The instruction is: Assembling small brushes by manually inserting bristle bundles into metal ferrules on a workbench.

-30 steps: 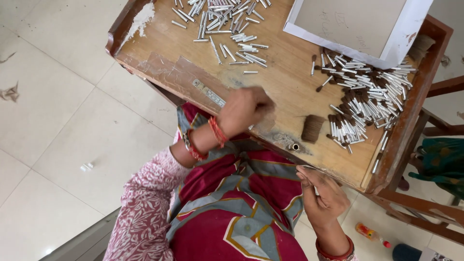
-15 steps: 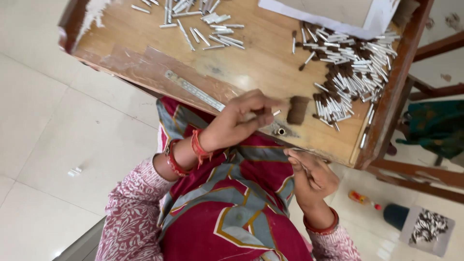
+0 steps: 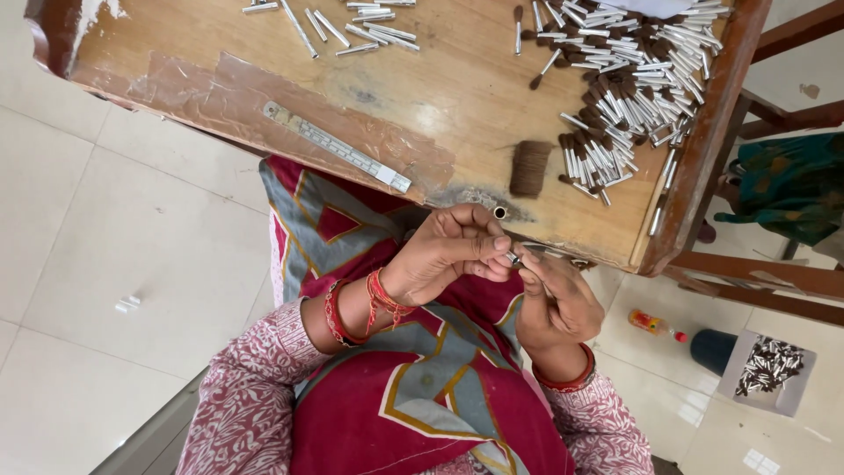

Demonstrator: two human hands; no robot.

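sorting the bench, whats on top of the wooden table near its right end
A heap of small metal tubes with dark tips lies on the wooden table, with a brown thread bundle beside it. The table surface under the heap is covered.

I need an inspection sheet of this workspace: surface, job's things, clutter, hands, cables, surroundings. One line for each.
Surface: wooden table, worn, with a metal ruler fixed along its near edge.
Job's things: small metal tube pinched between both hands; pile of silver tubes with dark tips at one end of the table; loose silver tubes along the far edge; brown fibre bundle.
Clutter: small ring near the table edge.
Hands: left hand and right hand meet over the lap, fingers closed on the tube.
Cables: nothing seen.
Surroundings: tiled floor, small bottle, box of more tubes.
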